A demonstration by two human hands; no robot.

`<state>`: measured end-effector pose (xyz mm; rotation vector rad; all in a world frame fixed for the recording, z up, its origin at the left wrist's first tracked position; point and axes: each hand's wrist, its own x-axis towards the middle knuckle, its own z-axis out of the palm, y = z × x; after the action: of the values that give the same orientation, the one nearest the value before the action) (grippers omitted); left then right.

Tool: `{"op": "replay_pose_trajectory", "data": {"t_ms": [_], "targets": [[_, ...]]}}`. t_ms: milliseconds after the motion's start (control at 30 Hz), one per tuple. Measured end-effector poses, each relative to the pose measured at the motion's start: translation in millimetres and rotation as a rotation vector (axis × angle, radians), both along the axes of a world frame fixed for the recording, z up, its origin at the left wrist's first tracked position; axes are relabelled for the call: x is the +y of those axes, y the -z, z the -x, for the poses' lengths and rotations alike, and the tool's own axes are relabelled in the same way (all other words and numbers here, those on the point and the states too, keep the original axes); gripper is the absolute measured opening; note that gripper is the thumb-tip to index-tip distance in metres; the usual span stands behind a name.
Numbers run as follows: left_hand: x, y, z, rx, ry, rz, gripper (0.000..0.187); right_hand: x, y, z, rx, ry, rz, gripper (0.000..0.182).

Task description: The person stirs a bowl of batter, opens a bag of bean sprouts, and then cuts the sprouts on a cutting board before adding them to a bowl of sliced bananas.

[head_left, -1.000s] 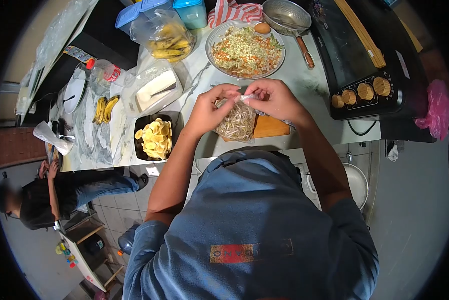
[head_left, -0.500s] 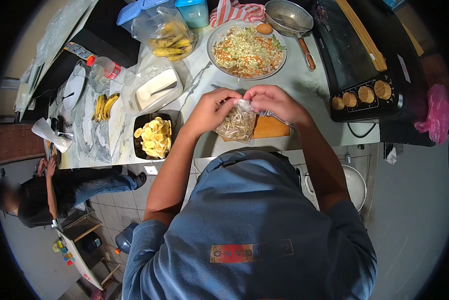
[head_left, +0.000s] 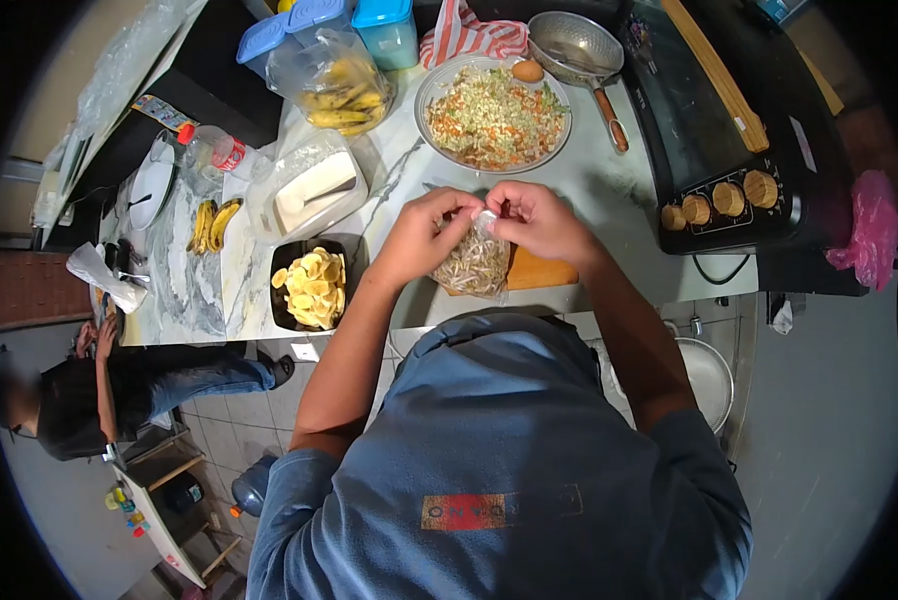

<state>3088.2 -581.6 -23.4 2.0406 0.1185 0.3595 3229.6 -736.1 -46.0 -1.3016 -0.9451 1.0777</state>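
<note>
A clear plastic bag (head_left: 469, 268) full of small pale sprout-like pieces rests on the wooden board (head_left: 541, 268) near the counter's front edge. My left hand (head_left: 431, 232) pinches the gathered top of the bag from the left. From the right, my right hand (head_left: 537, 222) holds the same twisted neck, its fingertips close to the left ones. Part of a knife blade (head_left: 432, 186) shows behind my left hand. Beyond the hands is a round tray (head_left: 424, 125) of chopped vegetables with an egg (head_left: 528, 71) on its rim.
Banana slices fill a black container (head_left: 283, 314) at the left, by a tub of white powder (head_left: 264, 205). A pan (head_left: 619, 60) stands at the back, an oven (head_left: 714, 215) at the right. Another person (head_left: 79, 405) is at the far left.
The view has shifted slightly. My fingers have moved a little at the bag's neck, and both hands still hold it.
</note>
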Motion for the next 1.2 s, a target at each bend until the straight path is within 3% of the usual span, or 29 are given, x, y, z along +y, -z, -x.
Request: {"op": "replay_pose_trajectory", "data": {"t_ms": [100,233,300,500,600,700,767,1200], "targets": [[2,9,-2,0.016,-0.019,0.05,0.016,1,-2,9,-0.252,0.202,-0.066,0.015],[1,13,1,0.059,-0.064,0.173,0.016,4,-2,12,-0.394,0.316,-0.156,0.014],[3,14,1,0.054,-0.071,0.232,0.016,2,-8,10,-0.624,0.435,-0.246,0.012],[0,8,0,0.052,-0.026,0.309,0.017,4,-13,18,-0.718,0.576,-0.36,0.01],[0,-3,3,0.136,-0.037,0.477,0.018,3,-13,12,-0.825,0.473,-0.42,0.01],[1,-4,3,0.146,-0.04,0.293,0.018,0,-12,9,-0.83,0.43,-0.409,0.011],[5,-4,1,-0.041,-0.015,0.125,0.016,0,-11,5,-0.833,0.428,-0.421,0.012],[13,-13,1,0.079,0.102,0.065,0.013,-4,-14,6,-0.817,0.368,-0.435,0.014]]}}
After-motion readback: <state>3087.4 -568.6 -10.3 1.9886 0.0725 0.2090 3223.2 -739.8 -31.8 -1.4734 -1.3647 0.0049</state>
